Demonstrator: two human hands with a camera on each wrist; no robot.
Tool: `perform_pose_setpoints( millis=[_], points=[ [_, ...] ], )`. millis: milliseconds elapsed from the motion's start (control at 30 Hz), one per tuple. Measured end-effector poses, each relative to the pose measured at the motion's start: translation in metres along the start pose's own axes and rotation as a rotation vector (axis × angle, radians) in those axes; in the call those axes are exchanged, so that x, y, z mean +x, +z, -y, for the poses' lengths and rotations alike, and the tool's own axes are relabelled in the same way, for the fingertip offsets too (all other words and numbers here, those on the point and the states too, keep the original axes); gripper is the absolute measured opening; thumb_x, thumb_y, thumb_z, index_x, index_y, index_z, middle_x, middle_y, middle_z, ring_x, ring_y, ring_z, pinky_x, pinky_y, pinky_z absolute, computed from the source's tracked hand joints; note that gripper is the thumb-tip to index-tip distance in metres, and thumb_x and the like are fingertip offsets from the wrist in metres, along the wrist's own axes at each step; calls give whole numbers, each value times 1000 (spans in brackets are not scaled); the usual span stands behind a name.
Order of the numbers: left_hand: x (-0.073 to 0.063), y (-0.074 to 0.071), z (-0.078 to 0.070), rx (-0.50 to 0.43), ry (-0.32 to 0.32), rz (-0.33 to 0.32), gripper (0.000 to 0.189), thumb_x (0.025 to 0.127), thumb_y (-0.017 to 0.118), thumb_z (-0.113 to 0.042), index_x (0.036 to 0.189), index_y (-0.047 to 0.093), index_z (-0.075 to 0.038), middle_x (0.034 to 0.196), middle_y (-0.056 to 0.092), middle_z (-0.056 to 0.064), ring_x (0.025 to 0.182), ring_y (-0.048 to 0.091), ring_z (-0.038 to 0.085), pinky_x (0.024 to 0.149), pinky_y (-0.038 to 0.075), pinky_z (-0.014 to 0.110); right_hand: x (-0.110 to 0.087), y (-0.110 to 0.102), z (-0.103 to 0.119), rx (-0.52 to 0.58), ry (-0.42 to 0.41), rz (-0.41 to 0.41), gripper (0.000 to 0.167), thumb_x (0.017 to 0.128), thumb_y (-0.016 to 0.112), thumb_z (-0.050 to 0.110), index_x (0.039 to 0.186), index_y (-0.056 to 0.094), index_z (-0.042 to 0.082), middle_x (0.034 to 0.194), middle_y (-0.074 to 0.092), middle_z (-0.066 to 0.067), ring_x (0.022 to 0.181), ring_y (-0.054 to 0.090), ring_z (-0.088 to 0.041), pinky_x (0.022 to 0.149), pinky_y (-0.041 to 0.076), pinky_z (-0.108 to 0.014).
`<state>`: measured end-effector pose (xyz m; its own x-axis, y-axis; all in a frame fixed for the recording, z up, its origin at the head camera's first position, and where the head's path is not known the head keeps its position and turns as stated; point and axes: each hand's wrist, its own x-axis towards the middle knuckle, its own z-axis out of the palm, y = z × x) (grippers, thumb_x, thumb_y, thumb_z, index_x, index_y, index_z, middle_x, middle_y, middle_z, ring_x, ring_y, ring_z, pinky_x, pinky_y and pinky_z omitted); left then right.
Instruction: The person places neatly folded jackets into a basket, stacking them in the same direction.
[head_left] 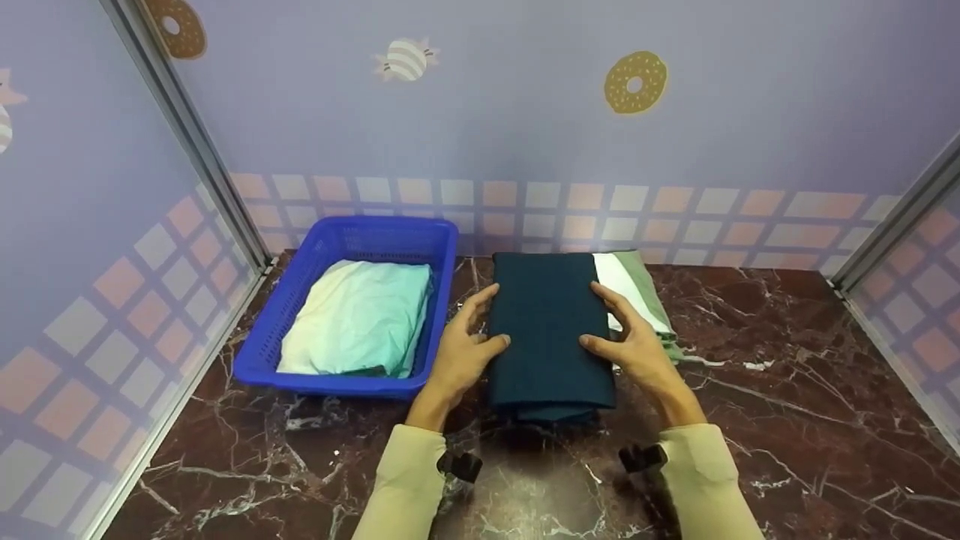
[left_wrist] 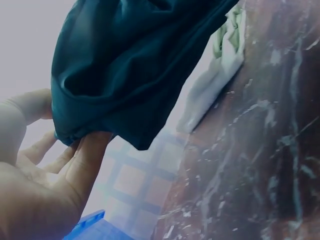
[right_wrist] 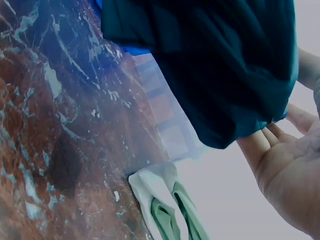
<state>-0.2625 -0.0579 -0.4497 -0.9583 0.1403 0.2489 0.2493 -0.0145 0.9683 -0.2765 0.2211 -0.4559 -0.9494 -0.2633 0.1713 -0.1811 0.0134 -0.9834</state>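
Observation:
A folded dark teal cloth (head_left: 551, 330) is held between both hands, raised off the table. My left hand (head_left: 459, 352) grips its left edge, the thumb near the top face and the other fingers along the side and below. On the opposite edge, my right hand (head_left: 636, 345) holds it in a like way. Loose folds of the teal cloth (left_wrist: 120, 70) hang down in the left wrist view, and the same cloth (right_wrist: 220, 75) fills the top of the right wrist view. Partly hidden behind it lies a folded white and green cloth (head_left: 637, 289).
Left of the hands stands a blue plastic basket (head_left: 442, 300) holding a folded pale cream-to-turquoise cloth (head_left: 360, 315). Dark red marbled tabletop (head_left: 810, 405) runs beneath everything. A patterned wall (head_left: 510, 135) closes the back, with side panels at left and right.

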Motion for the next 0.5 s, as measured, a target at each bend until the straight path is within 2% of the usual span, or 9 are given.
perform_pose_setpoints(
  millis=[133, 200, 367, 500],
  points=[
    [-1, -7, -6, 13, 15, 21, 73, 90, 71, 3, 159, 51, -14, 165, 41, 13, 150, 39, 30, 112, 42, 55, -1, 1, 5, 8, -20, 28, 88, 94, 73, -5, 169, 29, 12, 169, 30, -17, 122, 64, -40, 86, 62, -43],
    [-2, -10, -9, 7, 19, 28, 74, 90, 70, 3, 159, 51, -14, 166, 40, 12, 150, 38, 30, 114, 40, 57, -2, 2, 8, 10, -30, 37, 87, 94, 73, -5, 169, 29, 12, 169, 30, -16, 119, 66, -38, 86, 62, -44],
    [-3, -12, -17, 7, 18, 31, 74, 89, 70, 5, 158, 51, -14, 165, 42, 12, 149, 39, 30, 113, 41, 55, -3, 5, 11, 18, -36, 29, 88, 93, 73, -6, 168, 31, 11, 169, 31, -15, 118, 67, -36, 85, 62, -44],
    [-6, -11, -26, 20, 15, 23, 74, 89, 68, 5, 158, 52, -13, 162, 44, 13, 145, 45, 31, 105, 47, 50, -4, 6, 15, 32, -50, 21, 86, 93, 72, -7, 168, 32, 9, 168, 33, -16, 119, 67, -36, 83, 63, -44]
  ],
)
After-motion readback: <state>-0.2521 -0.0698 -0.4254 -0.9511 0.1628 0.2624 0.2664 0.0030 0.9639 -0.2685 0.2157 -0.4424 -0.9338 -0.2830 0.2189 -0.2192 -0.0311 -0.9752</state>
